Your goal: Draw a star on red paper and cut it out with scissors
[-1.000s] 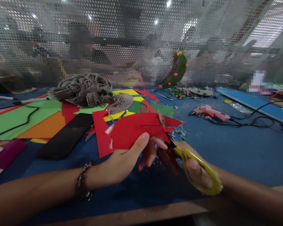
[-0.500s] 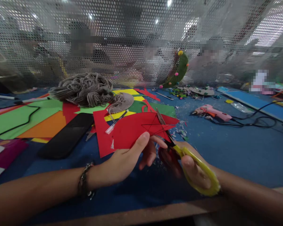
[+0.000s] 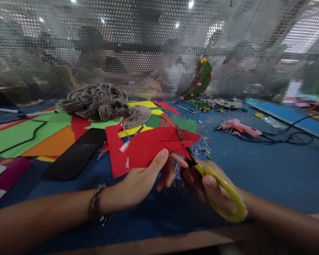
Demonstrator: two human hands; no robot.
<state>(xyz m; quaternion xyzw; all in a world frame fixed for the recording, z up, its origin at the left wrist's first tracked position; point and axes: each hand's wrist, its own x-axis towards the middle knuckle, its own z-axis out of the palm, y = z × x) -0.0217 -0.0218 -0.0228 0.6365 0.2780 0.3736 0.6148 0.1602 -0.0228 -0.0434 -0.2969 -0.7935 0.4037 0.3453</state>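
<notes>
Nearest me, the right hand (image 3: 219, 194) has its thumb through a yellow loop of the scissors (image 3: 201, 169), the other fingers mostly hidden beneath; the scissors' long axis slants from the near right to the far left, tips pointing away from the person; I cannot tell how wide the blades are parted. The left hand (image 3: 142, 182) pinches the red sheet (image 3: 146, 147), thumb on top, fingers curled loosely under; the sheet is held in front of the person, above the blue table (image 3: 268, 177), its long axis running left to right, cut points facing right, a blade lying across its pencilled lines. Past it lie a black case (image 3: 78, 152) on the left, a pink glue gun (image 3: 240, 127) on the right; farther, grey yarn (image 3: 95, 101); lastly, a perforated screen (image 3: 138, 39).
</notes>
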